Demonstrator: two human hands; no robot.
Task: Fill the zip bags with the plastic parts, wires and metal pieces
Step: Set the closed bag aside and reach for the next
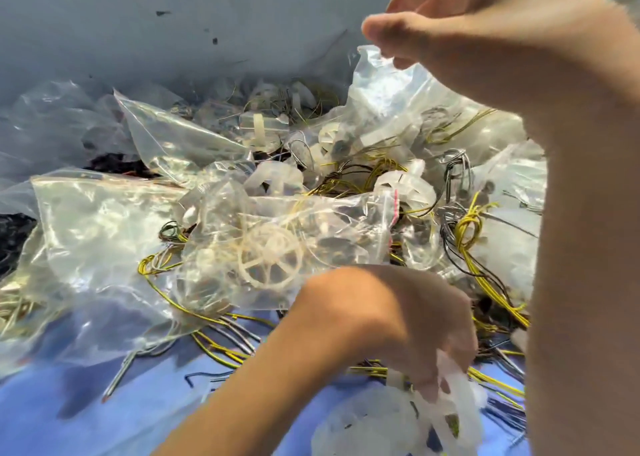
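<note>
Head view: right hand [457, 29] pinching top of clear zip bag [391, 92]; left hand [412, 331] gripping blurred white plastic parts [457, 396]; yellow wires [467, 230] heaped beside.

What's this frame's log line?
left hand: grips white translucent plastic parts | right hand: pinches clear plastic zip bag | phase: part pickup

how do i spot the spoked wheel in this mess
Look just above the blue cloth, mid-picture. A crumpled zip bag with a pink seal strip at its right end lies there. Inside sits the wheel: a white ring with spokes, among thin wires.
</note>
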